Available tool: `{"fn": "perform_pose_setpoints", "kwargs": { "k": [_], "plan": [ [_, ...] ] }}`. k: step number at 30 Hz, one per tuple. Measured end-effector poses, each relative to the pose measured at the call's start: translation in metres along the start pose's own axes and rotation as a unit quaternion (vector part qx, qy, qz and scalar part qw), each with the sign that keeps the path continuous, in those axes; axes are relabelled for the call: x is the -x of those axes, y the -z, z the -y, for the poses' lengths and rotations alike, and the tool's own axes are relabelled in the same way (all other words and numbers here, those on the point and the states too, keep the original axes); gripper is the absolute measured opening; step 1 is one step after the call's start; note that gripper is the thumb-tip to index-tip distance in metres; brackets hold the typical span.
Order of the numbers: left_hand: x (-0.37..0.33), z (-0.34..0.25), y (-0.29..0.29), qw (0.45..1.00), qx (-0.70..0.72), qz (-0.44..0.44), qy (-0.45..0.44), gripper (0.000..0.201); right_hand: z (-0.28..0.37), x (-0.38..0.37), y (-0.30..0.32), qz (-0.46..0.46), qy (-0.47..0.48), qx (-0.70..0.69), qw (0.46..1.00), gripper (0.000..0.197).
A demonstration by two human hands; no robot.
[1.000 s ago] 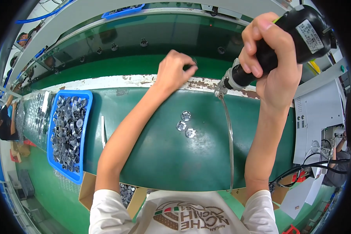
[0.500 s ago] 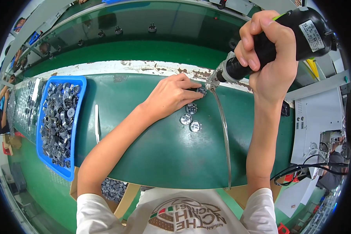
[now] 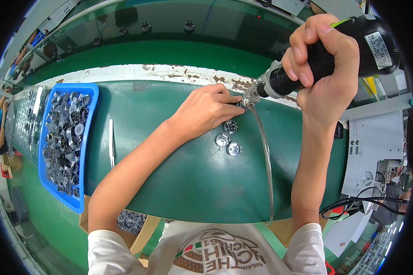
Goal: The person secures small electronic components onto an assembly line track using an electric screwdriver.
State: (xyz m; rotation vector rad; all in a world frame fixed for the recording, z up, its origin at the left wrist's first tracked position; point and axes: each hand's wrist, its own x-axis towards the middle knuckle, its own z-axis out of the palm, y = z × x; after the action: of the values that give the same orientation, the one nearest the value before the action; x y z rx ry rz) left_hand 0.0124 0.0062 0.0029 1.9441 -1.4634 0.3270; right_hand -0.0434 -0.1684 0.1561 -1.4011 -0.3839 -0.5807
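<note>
White shirt (image 3: 261, 243), short sleeves (image 3: 112, 252), brown print (image 3: 218, 254)

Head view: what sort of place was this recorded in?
Probably a small-parts assembly workshop or factory line: a blue tray heaped with small grey parts, a long green strip bearing spaced-out pieces, and a black hand tool in the right hand.

A slim white strip (image 3: 111, 144) lies toward the left end of the green counter (image 3: 183, 188), with bubble wrap (image 3: 25, 119) farther left. A cardboard box (image 3: 146, 233) sits below the near edge; past the right end stand a white panel (image 3: 376, 133) and black cables (image 3: 360, 200).
</note>
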Motion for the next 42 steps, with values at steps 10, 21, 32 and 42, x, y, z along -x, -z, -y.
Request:
{"fn": "perform_pose_setpoints", "kwargs": {
  "k": [10, 21, 32, 42],
  "plan": [
    [0.000, -0.001, 0.001, 1.000, 0.012, -0.011, -0.004, 0.020, 0.002, 0.002, -0.001, 0.007, 0.000, 0.006, 1.000, 0.026],
    [-0.002, 0.000, 0.003, 1.000, 0.019, -0.011, -0.003, 0.019, -0.003, -0.002, -0.002, -0.015, -0.019, -0.005, 1.000, 0.025],
    [-0.001, -0.004, 0.005, 1.000, 0.016, 0.006, 0.006, 0.022, -0.001, 0.000, -0.020, -0.042, -0.012, 0.083, 0.996, 0.021],
    [-0.005, -0.004, 0.006, 0.999, 0.017, 0.014, 0.023, 0.019, -0.004, -0.004, -0.023, -0.060, -0.010, 0.046, 0.997, 0.019]
  ]
}}
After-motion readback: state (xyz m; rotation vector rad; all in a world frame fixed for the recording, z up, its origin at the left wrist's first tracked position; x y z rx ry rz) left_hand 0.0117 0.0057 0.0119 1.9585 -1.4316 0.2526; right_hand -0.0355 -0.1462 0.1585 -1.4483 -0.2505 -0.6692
